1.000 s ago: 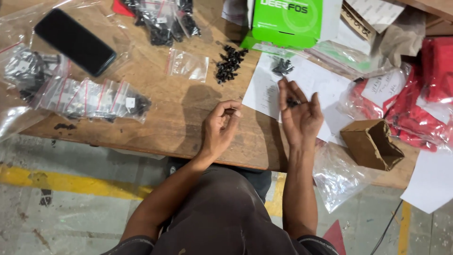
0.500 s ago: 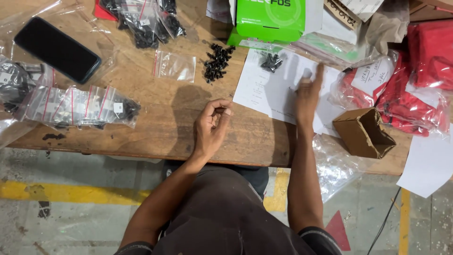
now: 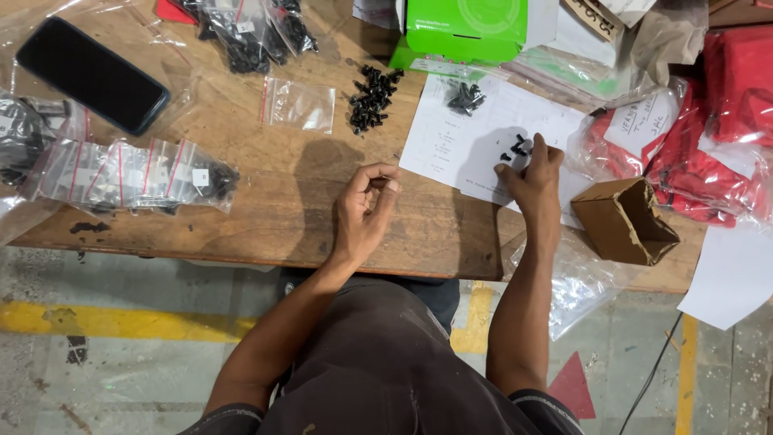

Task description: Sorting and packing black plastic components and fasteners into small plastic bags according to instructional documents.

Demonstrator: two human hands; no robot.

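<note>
right hand point(image 3: 533, 179): palm down on the paper point(image 3: 451, 153), fingertips bunched at a few loose black screws point(image 3: 517, 147); can't tell if any is pinched.
left hand point(image 3: 364, 211): raised over the table point(image 3: 274, 217), fingers curled in, thumb meeting fingertips; sth small may be inside, too small to tell.
hands: well apart, left over bare wood, right on the paper.
screws by right hand: scattered on the paper, touching or just beside the fingertips.
2nd pile point(image 3: 465, 97): small heap at top of the same sheet, apart from the hand.
big pile point(image 3: 372, 98): on wood, left of the paper, near the green box point(image 3: 465, 28).
empty bag point(image 3: 299, 105): clear zip bag flat on wood, just left of the big pile.
filled bags point(image 3: 137, 176): row of clear bags w/ dark parts, left side of the table.
phone point(image 3: 90, 74): dark, face up on plastic, top left.
carton point(image 3: 624, 219): small brown box, open, just right of the right hand.
red packs point(image 3: 708, 121): in plastic, far right.
</note>
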